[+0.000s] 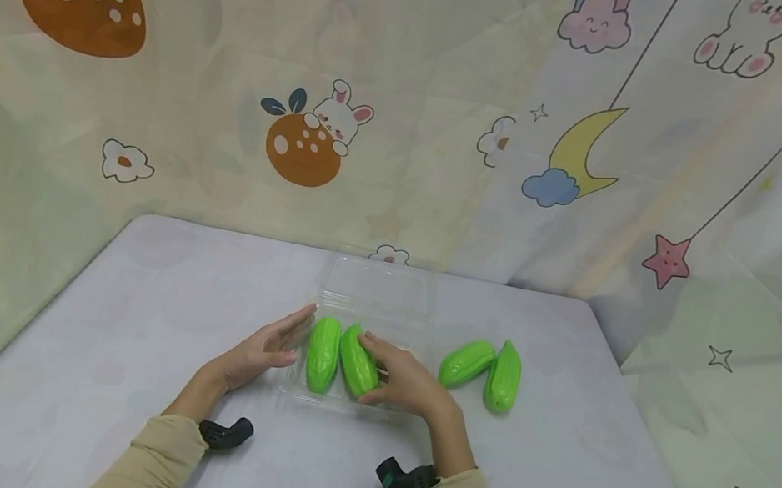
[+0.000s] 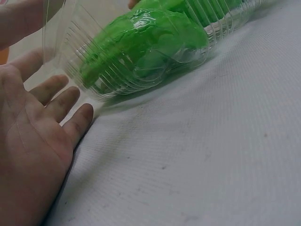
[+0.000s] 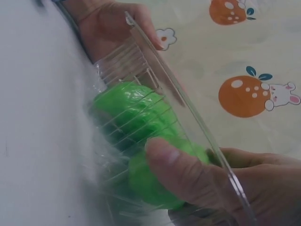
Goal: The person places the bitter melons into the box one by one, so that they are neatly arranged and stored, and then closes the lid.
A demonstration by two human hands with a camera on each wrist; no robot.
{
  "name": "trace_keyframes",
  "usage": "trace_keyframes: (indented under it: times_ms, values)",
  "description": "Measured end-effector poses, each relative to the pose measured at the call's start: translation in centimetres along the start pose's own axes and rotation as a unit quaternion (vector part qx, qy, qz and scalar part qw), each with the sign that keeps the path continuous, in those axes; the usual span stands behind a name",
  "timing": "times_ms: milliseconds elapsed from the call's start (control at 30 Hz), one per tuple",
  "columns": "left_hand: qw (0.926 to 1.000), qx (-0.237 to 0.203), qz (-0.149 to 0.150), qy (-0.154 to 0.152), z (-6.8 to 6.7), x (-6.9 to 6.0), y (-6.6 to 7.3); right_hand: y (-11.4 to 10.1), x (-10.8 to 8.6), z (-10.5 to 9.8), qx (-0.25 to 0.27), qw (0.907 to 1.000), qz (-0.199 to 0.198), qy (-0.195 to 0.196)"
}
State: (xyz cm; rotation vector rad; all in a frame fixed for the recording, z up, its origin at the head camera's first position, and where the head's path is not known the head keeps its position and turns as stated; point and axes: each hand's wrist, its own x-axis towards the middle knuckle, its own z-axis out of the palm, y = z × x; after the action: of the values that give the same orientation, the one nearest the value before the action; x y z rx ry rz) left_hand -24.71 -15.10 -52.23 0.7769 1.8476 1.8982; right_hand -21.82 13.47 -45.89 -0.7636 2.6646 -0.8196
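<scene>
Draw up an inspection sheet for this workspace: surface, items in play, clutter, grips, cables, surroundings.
Surface: table with a pale cover; small dark specks show in the left wrist view.
Items: clear box, lid open at its far side; left gourd and right gourd inside; two loose gourds on the table, right of the box. All four are green.
Clutter: nothing seen.
Left grip: fingers extended beside the box's left end; contact unclear.
Right grip: holds the right gourd between thumb and fingers.
Cables: nothing seen.
Surroundings: cartoon-print curtain behind the table; a black camera on each wrist.
</scene>
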Motion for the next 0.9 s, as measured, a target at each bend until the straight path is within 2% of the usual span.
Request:
trace_keyframes:
  times_ms: [300, 433, 667, 900]
  values:
    - [1.0000, 0.001, 0.002, -0.004, -0.03, 0.02, -0.12, 0.09, 0.36, 0.64, 0.021, 0.9994, 0.029, -0.001]
    - [1.0000, 0.003, 0.001, -0.003, 0.01, 0.02, -0.07, 0.18, 0.39, 0.67, 0.024, 0.9995, 0.020, -0.002]
    - [1.0000, 0.003, 0.002, 0.000, 0.18, -0.03, 0.04, 0.53, 0.26, 0.52, -0.004, 0.9998, -0.012, -0.012]
    - [0.9999, 0.014, 0.006, -0.003, 0.06, 0.03, -0.09, 0.67, 0.08, 0.31, 0.013, 0.9993, -0.015, -0.032]
